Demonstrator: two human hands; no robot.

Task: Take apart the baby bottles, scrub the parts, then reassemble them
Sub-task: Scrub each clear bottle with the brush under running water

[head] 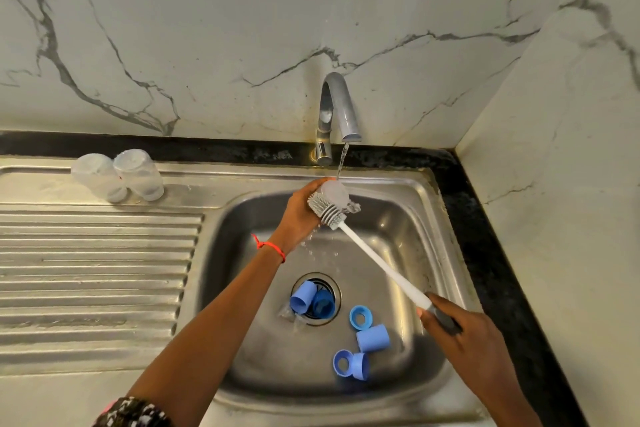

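Observation:
My left hand holds a clear bottle body under the running water at the back of the sink. My right hand grips the grey handle of a long white bottle brush. Its grey bristled head lies against the bottle's side. Two clear bottle bodies stand upside down on the drainboard at the back left. Several blue caps and rings lie in the basin: a cap and a ring on the drain, a ring, a cap and another ring with a cap to the right.
A chrome tap pours a thin stream into the steel sink. A ribbed drainboard stretches to the left. Marble walls close the back and the right side, with a black counter strip along them. Clear teats lie beside the drain.

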